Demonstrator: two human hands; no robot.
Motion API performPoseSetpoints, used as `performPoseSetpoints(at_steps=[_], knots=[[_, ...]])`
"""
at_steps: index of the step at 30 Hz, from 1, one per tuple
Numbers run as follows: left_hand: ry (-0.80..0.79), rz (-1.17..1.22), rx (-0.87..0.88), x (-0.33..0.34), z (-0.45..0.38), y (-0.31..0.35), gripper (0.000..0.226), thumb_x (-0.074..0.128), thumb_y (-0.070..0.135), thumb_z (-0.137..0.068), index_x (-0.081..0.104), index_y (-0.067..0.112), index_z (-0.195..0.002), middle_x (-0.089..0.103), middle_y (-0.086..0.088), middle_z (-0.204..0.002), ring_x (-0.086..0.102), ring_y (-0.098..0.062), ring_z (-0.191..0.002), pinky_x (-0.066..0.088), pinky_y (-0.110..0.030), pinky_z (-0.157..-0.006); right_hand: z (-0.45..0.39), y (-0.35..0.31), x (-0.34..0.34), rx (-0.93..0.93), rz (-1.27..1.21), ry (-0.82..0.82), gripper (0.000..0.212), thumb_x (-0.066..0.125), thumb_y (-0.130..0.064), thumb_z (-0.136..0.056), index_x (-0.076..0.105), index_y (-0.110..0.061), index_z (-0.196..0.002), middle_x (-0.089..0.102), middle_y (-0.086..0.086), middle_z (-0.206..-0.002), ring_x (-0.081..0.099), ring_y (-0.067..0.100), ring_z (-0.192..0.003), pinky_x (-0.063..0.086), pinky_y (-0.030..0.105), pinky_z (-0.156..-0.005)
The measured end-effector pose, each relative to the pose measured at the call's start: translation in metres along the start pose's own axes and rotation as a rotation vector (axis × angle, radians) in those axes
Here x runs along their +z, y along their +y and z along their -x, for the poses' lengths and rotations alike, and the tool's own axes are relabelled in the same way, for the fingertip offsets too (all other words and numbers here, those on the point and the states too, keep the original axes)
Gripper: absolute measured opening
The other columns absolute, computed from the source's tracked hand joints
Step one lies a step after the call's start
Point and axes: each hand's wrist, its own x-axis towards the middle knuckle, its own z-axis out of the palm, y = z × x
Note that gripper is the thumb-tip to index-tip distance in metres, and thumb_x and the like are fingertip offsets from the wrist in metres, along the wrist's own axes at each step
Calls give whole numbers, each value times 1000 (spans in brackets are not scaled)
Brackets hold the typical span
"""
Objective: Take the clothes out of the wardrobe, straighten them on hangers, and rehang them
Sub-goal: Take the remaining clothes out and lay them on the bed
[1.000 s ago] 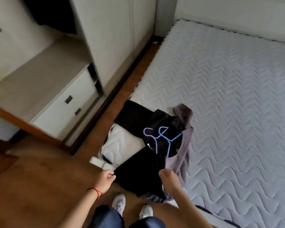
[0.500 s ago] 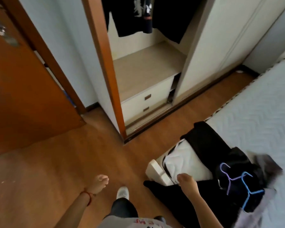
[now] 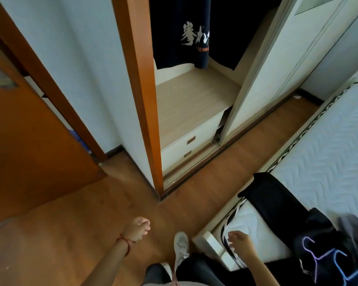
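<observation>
Open wardrobe (image 3: 194, 104) at centre, bounded on the left by an orange-brown upright post (image 3: 141, 96) and on the right by a pale sliding door (image 3: 262, 79) pushed aside; bare wooden shelf above two drawers (image 3: 189, 146) inside. Wooden floor (image 3: 70, 219) open and unobstructed between wardrobe, brown room door (image 3: 29, 145) at left, and mattress corner (image 3: 327, 145) at right. Dark printed shirt (image 3: 182, 38) hanging inside the wardrobe, hem clear of the shelf, white brush lettering on its front. Heap of black and grey clothes (image 3: 281, 207) draped over the mattress corner, purple hanger (image 3: 312, 252) and blue hanger (image 3: 339, 263) lying on top. Left hand (image 3: 137, 229), red cord at wrist, loosely curled, empty, over the floor. Right hand (image 3: 239, 242) fingers spread, empty, above the mattress edge, near the heap. White shoe (image 3: 181, 247) between the hands.
</observation>
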Motion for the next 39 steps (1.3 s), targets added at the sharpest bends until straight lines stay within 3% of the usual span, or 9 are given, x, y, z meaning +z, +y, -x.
performPoseSetpoints(at_steps=[5, 8, 11, 13, 19, 27, 34, 36, 39], knots=[[-62, -100, 108, 6, -48, 61, 15, 50, 19, -92, 60, 13, -101, 65, 4, -82, 62, -11, -78, 47, -21, -65, -50, -29, -25, 45, -188, 44, 22, 50, -12, -88, 59, -12, -67, 60, 8, -69, 53, 24, -65, 37, 33, -65], [-63, -164, 183, 11, -69, 105, 20, 48, 23, -93, 60, 14, -106, 66, 7, -86, 62, -9, -83, 48, -19, -66, -82, -68, -45, -14, -262, 42, 19, 50, -13, -89, 64, 0, -86, 60, 9, -74, 54, 23, -71, 40, 32, -67], [-27, -182, 273, 17, -77, 157, 22, 49, 22, -93, 59, 12, -110, 65, 6, -86, 61, -4, -79, 44, -14, -61, -100, -120, -71, -111, -301, 72, 18, 54, -21, -91, 65, -12, -102, 64, 6, -86, 61, 23, -84, 47, 33, -76], [-3, -169, 366, 21, -78, 197, 23, 50, 19, -93, 59, 9, -111, 64, 4, -86, 61, -7, -80, 46, -13, -65, -111, -159, -94, -218, -318, 98, 16, 56, -22, -91, 65, -16, -102, 66, 5, -93, 62, 21, -87, 49, 31, -75], [39, -50, 546, 18, -59, 309, 21, 52, 19, -91, 57, 17, -111, 65, -7, -111, 59, -20, -107, 49, -35, -96, -120, -311, -162, -598, -356, 155, 23, 51, -20, -94, 64, -8, -109, 67, 7, -99, 63, 24, -96, 51, 37, -87], [143, 154, 797, 3, -18, 412, 15, 55, 16, -89, 60, 28, -98, 67, 1, -103, 60, -11, -103, 50, -39, -95, -37, -492, -250, -1141, -421, 295, 21, 52, -21, -93, 63, -15, -110, 68, 5, -100, 65, 20, -96, 50, 37, -90], [279, 361, 918, -19, 4, 468, 18, 59, 12, -86, 64, 28, -92, 70, 8, -95, 63, -12, -99, 51, -41, -89, 43, -620, -306, -1474, -412, 398, 25, 50, -22, -94, 62, -13, -114, 68, 3, -100, 65, 16, -95, 51, 30, -86], [323, 428, 937, -27, 8, 482, 20, 58, 8, -86, 65, 26, -91, 71, 7, -94, 63, -13, -99, 51, -42, -89, 57, -654, -319, -1542, -426, 421, 24, 52, -23, -93, 63, -14, -112, 67, -1, -98, 63, 13, -94, 50, 25, -85], [412, 490, 985, -34, 12, 505, 24, 57, 4, -86, 64, 26, -89, 72, 5, -92, 64, -14, -96, 51, -42, -88, 71, -700, -334, -1614, -413, 490, 25, 53, -26, -91, 65, -16, -110, 63, -8, -90, 58, 4, -85, 41, 2, -71]])
